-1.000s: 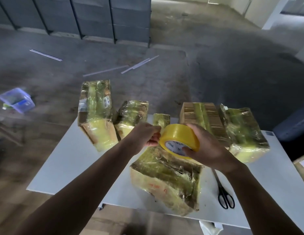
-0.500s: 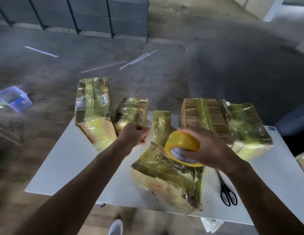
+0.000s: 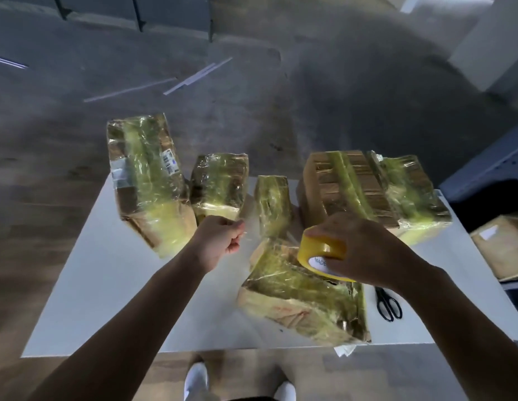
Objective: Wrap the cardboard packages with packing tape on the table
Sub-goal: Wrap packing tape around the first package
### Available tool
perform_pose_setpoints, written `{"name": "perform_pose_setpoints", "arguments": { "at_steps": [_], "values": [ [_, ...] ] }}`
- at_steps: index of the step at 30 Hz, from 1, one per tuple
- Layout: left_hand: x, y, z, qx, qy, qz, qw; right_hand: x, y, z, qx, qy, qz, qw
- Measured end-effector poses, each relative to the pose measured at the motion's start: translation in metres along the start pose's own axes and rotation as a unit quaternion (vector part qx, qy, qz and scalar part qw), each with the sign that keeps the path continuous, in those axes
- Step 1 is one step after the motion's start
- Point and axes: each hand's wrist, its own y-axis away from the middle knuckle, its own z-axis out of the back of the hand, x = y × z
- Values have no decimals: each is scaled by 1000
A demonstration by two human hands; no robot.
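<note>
The tape roll [image 3: 324, 251] looks light and rigid, a hard ring best held across its outer band with a finger or thumb near the core so it can turn. The film coming off it is likely the awkward part: thin, sticky on one side, and quick to fold onto itself if it goes slack. The package [image 3: 298, 296] being worked lies toward the near edge of the surface [image 3: 121, 299], right of the middle. Its cardboard is dented at the corners and mostly covered in glossy yellowish tape, so it will probably feel slick and give a little under pressure (pressing down on its flat top seems safer than squeezing its ends). The right hand [image 3: 365, 250] grips the roll from above with its fingers curled over the band, and holds it at the far right end of that package. Whether the roll touches the wrapping cannot be told. The left hand [image 3: 220, 241] is closed, fingertips pinched on the free end of a clear strip [image 3: 253, 231] stretched leftward from the roll above the surface. Five other packages [image 3: 145, 180] stand in a row along the far edge, all showing tape. Black scissors [image 3: 388, 305] lie just beside the worked package, toward the near right corner.
</note>
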Motion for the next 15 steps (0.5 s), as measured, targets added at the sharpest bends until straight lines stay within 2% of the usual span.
{"name": "perform_pose_setpoints", "arguments": {
  "at_steps": [4,8,15],
  "values": [
    [14,-2,8,4,8,37,999,9,-2,-8,70,58,-2,996],
    [24,-7,12,12,15,66,998,20,-9,-17,64,94,11,993],
    [47,-16,15,35,51,107,992,34,-16,-23,100,124,7,987]
  ]
}}
